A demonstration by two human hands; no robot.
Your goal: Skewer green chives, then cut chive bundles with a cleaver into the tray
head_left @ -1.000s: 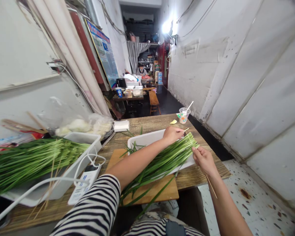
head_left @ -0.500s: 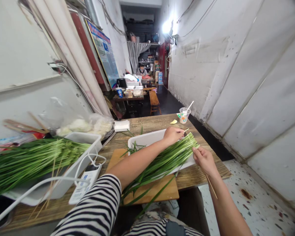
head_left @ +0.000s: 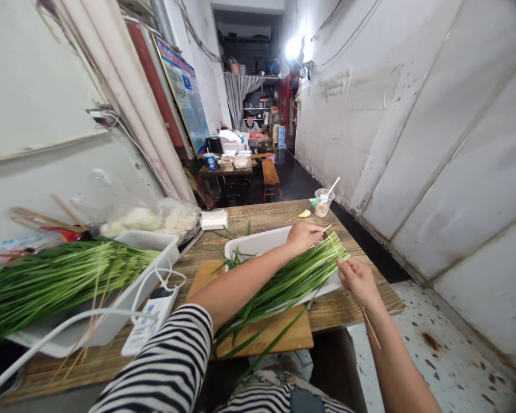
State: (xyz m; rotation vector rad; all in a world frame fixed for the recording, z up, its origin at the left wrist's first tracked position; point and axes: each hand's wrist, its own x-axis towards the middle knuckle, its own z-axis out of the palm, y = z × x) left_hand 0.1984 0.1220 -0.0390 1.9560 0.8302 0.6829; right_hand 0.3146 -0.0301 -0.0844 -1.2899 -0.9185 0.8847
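While white walls (head_left: 348, 126) run back on both sides toward a person (head_left: 251, 126) seated near the far end, a wooden bench (head_left: 270, 172) stands on the dark floor (head_left: 294, 180) between us, and my wood-grained tabletop (head_left: 270, 213) takes up the foreground. On it, a white tray (head_left: 260, 243) lies before me with a flat wooden board (head_left: 298, 338) at its near side; a second tray (head_left: 170, 251), heaped with greens (head_left: 73, 275), is off to my left, and a plastic cup (head_left: 321, 202) stands near the far right corner, a yellow scrap (head_left: 304, 213) just beside it. The long green stalks (head_left: 284, 284) lie slantwise over the white tray, pale ends gathered toward my right, leaves trailing across the board. Both hands are closed to a pinch at those pale ends: my right hand (head_left: 359, 280) has a thin stick (head_left: 371, 327), whose tail runs back along my wrist, and my left hand (head_left: 304, 236), across the bundle, grips a pale tip (head_left: 327, 228). I judge that the stick goes crosswise through the stalks, though its middle is unclear, so I cannot tell whether that tip is its other end. Done well, this calls for even, flat stalk ends, straight gentle pressure so none split, and left fingertips out of the point's line.
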